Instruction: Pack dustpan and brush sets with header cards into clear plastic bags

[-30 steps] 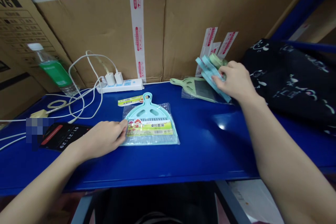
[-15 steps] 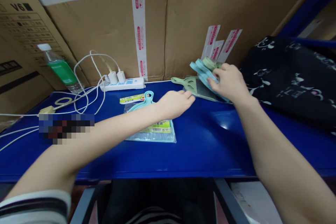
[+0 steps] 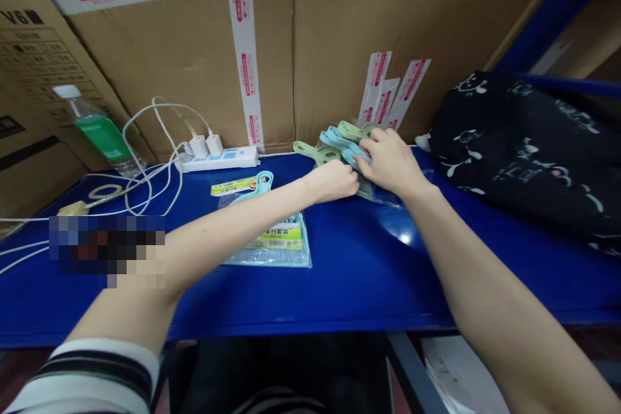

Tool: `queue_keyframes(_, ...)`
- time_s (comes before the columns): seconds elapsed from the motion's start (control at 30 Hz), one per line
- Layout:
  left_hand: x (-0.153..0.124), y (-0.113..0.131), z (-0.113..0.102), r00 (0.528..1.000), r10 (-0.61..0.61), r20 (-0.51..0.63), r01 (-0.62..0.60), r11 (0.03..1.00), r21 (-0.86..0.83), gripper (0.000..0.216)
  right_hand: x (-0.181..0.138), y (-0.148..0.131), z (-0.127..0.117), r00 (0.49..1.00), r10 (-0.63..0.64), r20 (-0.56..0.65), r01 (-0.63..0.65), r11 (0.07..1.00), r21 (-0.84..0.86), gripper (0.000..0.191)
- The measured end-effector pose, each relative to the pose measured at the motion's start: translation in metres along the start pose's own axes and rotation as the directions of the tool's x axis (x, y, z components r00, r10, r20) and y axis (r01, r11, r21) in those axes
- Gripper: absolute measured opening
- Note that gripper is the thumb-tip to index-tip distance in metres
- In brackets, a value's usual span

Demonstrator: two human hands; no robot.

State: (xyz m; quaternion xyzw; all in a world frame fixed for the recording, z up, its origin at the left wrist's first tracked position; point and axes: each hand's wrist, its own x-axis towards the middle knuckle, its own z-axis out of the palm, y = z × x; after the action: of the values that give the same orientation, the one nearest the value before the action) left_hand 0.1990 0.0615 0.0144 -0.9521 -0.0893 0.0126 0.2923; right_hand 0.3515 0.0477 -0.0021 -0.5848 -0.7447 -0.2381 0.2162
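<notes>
A small stack of packaged mini dustpan sets (image 3: 339, 140), light blue and pale green, leans at the back of the blue shelf (image 3: 339, 284). My right hand (image 3: 388, 158) rests on top of the stack with its fingers curled over the handles. My left hand (image 3: 334, 180) reaches across and is closed on the front edge of the stack, near a green handle (image 3: 310, 151). Another light blue dustpan set in a clear bag (image 3: 272, 233) lies flat on the shelf under my left forearm.
A white power strip (image 3: 218, 156) with chargers and white cables sits at the back left, beside a green-labelled bottle (image 3: 97, 129). Cardboard boxes (image 3: 194, 58) form the back wall. A black printed bag (image 3: 528, 149) lies at the right. A blurred patch hides something at the left.
My left hand left the bagged blue dustpan set and reached right to the stack. My right hand lowered the stack toward the shelf.
</notes>
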Motion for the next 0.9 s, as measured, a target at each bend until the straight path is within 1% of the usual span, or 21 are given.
queue_keyframes(0.13,-0.051,0.002,-0.017,0.998,-0.016,0.06,0.014,0.999,0.035,0.028,-0.001,-0.007,0.001,0.999,-0.014,0.042,0.014,1.0,-0.003,0.023)
queue_keyframes(0.23,-0.094,0.011,-0.027,0.996,-0.044,0.082,0.038,0.997,0.072,0.029,-0.001,-0.011,0.003,0.996,-0.061,0.063,0.062,0.998,-0.014,0.024)
queue_keyframes(0.3,-0.122,0.02,-0.03,0.997,-0.062,0.056,0.057,0.994,0.093,0.031,-0.002,-0.014,0.006,0.992,-0.092,0.088,0.095,0.995,-0.029,0.023)
queue_keyframes(0.4,-0.159,0.034,-0.034,0.997,-0.075,-0.029,0.078,0.991,0.108,0.033,-0.002,-0.02,0.008,0.985,-0.109,0.136,0.117,0.992,-0.055,0.022)
queue_keyframes(0.43,-0.17,0.038,-0.034,0.995,-0.096,-0.04,0.1,0.989,0.108,0.033,-0.002,-0.021,0.007,0.983,-0.101,0.151,0.111,0.992,-0.062,0.021)
queue_keyframes(0.5,-0.189,0.044,-0.035,0.989,-0.147,0.002,0.147,0.986,0.084,0.031,-0.002,-0.025,0.004,0.985,-0.056,0.162,0.068,0.995,-0.069,0.022)
queue_keyframes(0.57,-0.204,0.049,-0.036,0.978,-0.202,0.052,0.2,0.979,0.032,0.03,-0.002,-0.031,-0.003,0.991,-0.013,0.133,0.019,0.999,-0.046,0.026)
queue_keyframes(0.63,-0.216,0.054,-0.036,0.966,-0.244,0.089,0.246,0.969,-0.013,0.027,-0.002,-0.042,-0.01,0.997,-0.015,0.071,0.012,0.999,0.036,0.028)
queue_keyframes(0.7,-0.225,0.06,-0.035,0.964,-0.248,0.095,0.253,0.967,-0.04,0.024,-0.003,-0.057,-0.015,0.998,-0.061,0.034,0.053,0.981,0.187,0.027)
queue_keyframes(0.73,-0.227,0.063,-0.034,0.966,-0.242,0.092,0.247,0.968,-0.047,0.023,-0.004,-0.066,-0.017,0.994,-0.09,0.055,0.071,0.957,0.283,0.027)
queue_keyframes(0.8,-0.23,0.07,-0.034,0.969,-0.234,0.08,0.239,0.969,-0.056,0.022,-0.008,-0.084,-0.016,0.976,-0.155,0.154,0.069,0.887,0.457,0.029)
queue_keyframes(0.9,-0.229,0.074,-0.039,0.966,-0.249,0.066,0.256,0.96,-0.113,0.019,-0.015,-0.103,-0.01,0.941,-0.255,0.223,0.096,0.832,0.546,0.03)
